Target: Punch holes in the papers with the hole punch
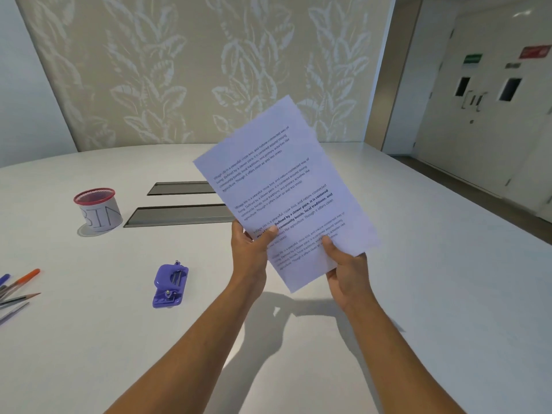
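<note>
Both hands (294,258) gripping papers (286,189) above table (418,294); hole punch (170,285) apart

Bright, even light falls from above. The arms and the held paper (286,189) cast soft double shadows on the white table (433,294) near its front edge. Wide-angle bending curves the table's far edge. The door (478,115) looks slightly blurred.

A red mesh cup (98,209) wrapped in paper lettered "BIN" stands on the white tabletop (418,264), beside two recessed dark panels (179,215). Pens and a pencil (18,289) lie at the left edge. Leaf-patterned wallpaper (194,70) and a double door (484,94) stand behind.
</note>
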### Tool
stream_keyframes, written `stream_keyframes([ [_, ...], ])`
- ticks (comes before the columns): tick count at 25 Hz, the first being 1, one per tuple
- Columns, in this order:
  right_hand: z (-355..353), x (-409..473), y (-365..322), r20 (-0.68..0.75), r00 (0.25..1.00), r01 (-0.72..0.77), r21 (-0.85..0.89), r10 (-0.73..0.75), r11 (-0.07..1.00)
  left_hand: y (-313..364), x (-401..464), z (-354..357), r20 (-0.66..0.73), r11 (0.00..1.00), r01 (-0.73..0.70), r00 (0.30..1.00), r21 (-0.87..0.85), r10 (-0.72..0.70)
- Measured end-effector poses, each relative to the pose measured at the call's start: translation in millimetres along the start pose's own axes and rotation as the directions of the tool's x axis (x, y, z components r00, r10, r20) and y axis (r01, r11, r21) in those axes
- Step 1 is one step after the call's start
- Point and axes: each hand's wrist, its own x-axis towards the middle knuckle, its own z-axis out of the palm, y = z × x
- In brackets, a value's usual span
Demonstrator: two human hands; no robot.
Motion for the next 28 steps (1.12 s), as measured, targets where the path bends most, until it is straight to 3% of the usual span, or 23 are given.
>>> stream_keyframes([
  [5, -20.9, 10.9, -20.5, -0.026, 0.999, 0.02, -0.245, -0.027, 0.969, 14.2, 11.1, -30.8, -0.056, 1.0, 0.016, 0.998, -0.005, -0.016],
  [10, -34.1, 22.4, -46.2, 0.052, 0.999, 0.022, -0.377, -0.003, 0.926, 38.1, 26.2, -67.7, -0.157, 0.999, -0.014, 0.987, 0.029, 0.018],
  [13, -34.5, 27.1, -57.9, 0.122, 0.992, 0.041, -0.439, 0.014, 0.897, 52.7, 32.1, -87.3, -0.095, 0.971, 0.015, 0.995, 0.24, 0.008],
  [17, -26.2, 30.8, -62.5, 0.15, 0.988, 0.057, -0.491, 0.02, 0.869, 62.0, 31.8, -89.5, 0.098, 0.862, -0.078, 0.995, 0.501, 0.033],
  [22, -18.1, 36.0, -60.3, 0.141, 0.988, 0.132, -0.529, -0.066, 0.839, 67.5, 31.0, -84.1, 0.104, 0.845, -0.157, 0.987, 0.511, 0.12],
  [28, -40.1, 23.7, -22.6, 0.021, 0.999, -0.02, -0.596, 0.041, 0.802, 38.0, 14.5, -93.2, 0.086, 0.844, -0.116, 0.993, 0.523, 0.084],
])
